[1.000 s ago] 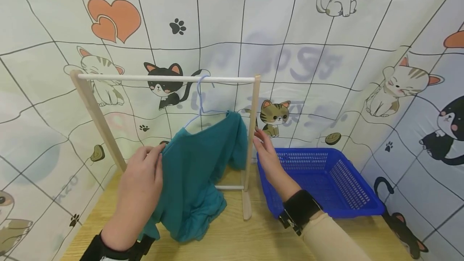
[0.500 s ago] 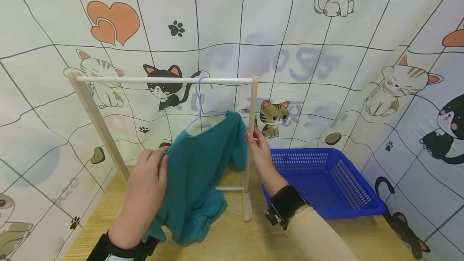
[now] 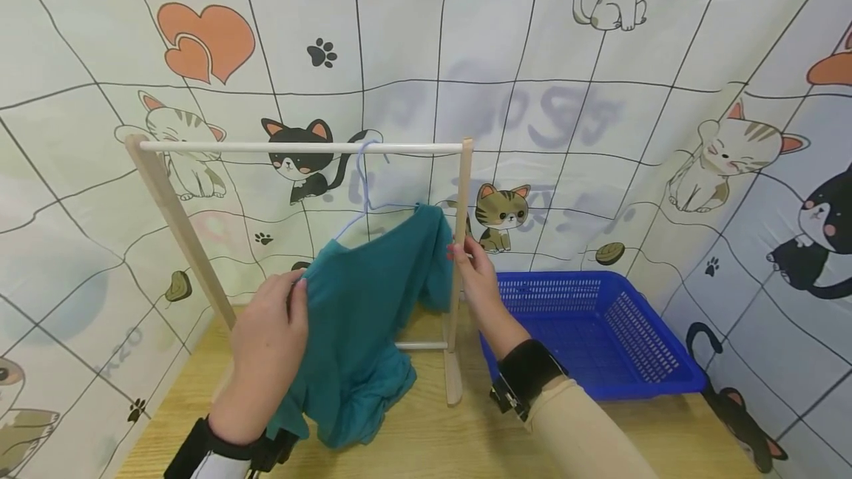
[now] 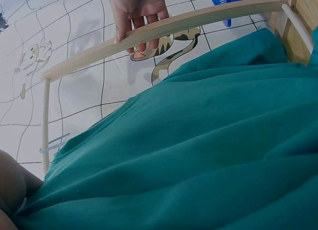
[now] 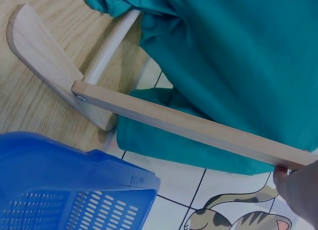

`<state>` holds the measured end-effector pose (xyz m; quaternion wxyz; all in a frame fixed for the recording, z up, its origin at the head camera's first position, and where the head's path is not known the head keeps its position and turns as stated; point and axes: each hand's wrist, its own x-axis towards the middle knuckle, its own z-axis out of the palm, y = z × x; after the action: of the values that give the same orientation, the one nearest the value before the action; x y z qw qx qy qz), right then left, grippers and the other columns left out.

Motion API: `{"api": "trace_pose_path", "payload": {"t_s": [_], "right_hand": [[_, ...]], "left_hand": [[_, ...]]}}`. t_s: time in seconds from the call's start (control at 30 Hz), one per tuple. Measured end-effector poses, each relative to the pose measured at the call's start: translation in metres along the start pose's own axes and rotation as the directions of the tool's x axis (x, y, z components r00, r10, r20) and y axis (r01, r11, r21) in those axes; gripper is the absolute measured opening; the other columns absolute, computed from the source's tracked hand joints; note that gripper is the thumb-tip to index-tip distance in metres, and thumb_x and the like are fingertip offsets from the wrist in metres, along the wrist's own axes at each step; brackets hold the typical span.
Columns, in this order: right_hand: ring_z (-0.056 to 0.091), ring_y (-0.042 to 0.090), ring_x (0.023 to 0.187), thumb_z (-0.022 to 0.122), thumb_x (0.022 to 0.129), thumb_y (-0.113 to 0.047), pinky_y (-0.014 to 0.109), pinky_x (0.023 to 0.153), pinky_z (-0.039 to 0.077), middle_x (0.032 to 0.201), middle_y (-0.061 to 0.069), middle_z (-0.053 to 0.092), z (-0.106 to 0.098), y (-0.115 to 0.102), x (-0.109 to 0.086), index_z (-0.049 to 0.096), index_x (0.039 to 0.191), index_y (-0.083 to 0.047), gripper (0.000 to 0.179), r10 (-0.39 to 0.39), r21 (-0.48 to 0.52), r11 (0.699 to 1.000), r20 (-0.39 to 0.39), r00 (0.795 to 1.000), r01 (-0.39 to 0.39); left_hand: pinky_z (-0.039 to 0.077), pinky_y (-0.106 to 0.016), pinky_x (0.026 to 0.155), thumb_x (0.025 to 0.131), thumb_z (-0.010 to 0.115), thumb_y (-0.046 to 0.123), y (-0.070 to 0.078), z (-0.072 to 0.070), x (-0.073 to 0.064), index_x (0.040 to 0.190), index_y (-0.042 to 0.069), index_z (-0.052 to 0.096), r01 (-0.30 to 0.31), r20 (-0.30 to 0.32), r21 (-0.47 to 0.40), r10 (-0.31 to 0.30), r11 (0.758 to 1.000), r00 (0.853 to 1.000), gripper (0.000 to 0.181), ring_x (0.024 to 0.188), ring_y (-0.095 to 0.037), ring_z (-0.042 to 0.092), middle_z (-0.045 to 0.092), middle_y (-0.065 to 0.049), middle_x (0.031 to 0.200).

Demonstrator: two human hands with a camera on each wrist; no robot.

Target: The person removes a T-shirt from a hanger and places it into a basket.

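Observation:
A teal shirt [image 3: 362,294] hangs slanted on a thin lilac hanger [image 3: 365,198], its hem bunched low over the table. The hanger's hook loops over the white rail of a small wooden clothes rack [image 3: 464,191]. My left hand [image 3: 269,338] pinches the shirt at its left shoulder edge; part of the hanger is hidden inside the cloth there. With thumb and fingers on either side, my right hand [image 3: 481,283] grips the rack's right upright. The left wrist view also shows this right hand [image 4: 139,16] on the post, beside the shirt's other sleeve.
A blue perforated plastic basket [image 3: 592,338] stands on the wooden table [image 3: 506,435] to the right of the rack. Behind everything hangs a white gridded cloth [image 3: 413,35] printed with cats. The rack's right foot [image 3: 453,383] rests on the table near the basket.
My right hand has come in from beside the right upright and taken hold of it. My left hand has shifted slightly right with the shirt edge.

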<state>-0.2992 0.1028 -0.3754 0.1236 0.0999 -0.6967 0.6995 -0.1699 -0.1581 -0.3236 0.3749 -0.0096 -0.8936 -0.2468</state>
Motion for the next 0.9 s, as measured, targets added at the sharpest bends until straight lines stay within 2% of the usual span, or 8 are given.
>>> {"api": "trace_pose_path", "payload": {"t_s": [0.37, 0.5, 0.73, 0.9], "right_hand": [[0.052, 0.027, 0.122, 0.044, 0.099, -0.038, 0.047, 0.109, 0.034, 0.127, 0.014, 0.053, -0.0022, 0.0002, 0.0012, 0.043, 0.138, -0.007, 0.05, 0.033, -0.016, 0.999, 0.027, 0.999, -0.033], [0.052, 0.028, 0.122, 0.044, 0.099, -0.038, 0.048, 0.108, 0.034, 0.127, 0.015, 0.053, -0.0022, 0.0, 0.0015, 0.044, 0.138, -0.008, 0.049, 0.048, -0.011, 0.999, 0.034, 0.998, -0.048], [0.053, 0.026, 0.12, 0.043, 0.1, -0.036, 0.047, 0.107, 0.036, 0.126, 0.014, 0.054, -0.0008, -0.0031, 0.0014, 0.044, 0.137, -0.007, 0.047, 0.051, -0.024, 0.998, 0.045, 0.998, -0.05], [0.052, 0.029, 0.122, 0.043, 0.101, -0.031, 0.047, 0.109, 0.035, 0.126, 0.017, 0.053, -0.0031, -0.0084, 0.0024, 0.043, 0.137, -0.004, 0.046, 0.059, -0.005, 0.998, 0.073, 0.996, -0.059]], "left_hand": [[0.051, -0.05, 0.067, 0.096, 0.054, 0.017, -0.0057, 0.0002, 0.002, 0.105, 0.001, 0.066, -0.024, -0.116, -0.035, 0.019, 0.999, 0.993, 0.022, 0.085, -0.032, 0.064, 0.067, -0.016, 0.094], [0.051, -0.049, 0.069, 0.096, 0.054, 0.016, -0.0076, -0.0021, 0.0008, 0.105, 0.0, 0.066, -0.023, -0.129, -0.044, 0.017, 0.999, 0.991, 0.022, 0.084, -0.032, 0.064, 0.066, -0.016, 0.092], [0.048, -0.045, 0.061, 0.096, 0.055, 0.015, -0.0084, -0.0059, -0.003, 0.105, 0.0, 0.066, -0.012, -0.154, -0.043, 0.005, 0.999, 0.988, 0.021, 0.074, -0.029, 0.06, 0.065, -0.014, 0.086], [0.047, -0.044, 0.06, 0.096, 0.054, 0.018, -0.0091, -0.0057, -0.0018, 0.105, 0.0, 0.066, -0.001, -0.165, -0.038, -0.005, 0.999, 0.986, 0.023, 0.075, -0.028, 0.061, 0.065, -0.014, 0.087]]}}
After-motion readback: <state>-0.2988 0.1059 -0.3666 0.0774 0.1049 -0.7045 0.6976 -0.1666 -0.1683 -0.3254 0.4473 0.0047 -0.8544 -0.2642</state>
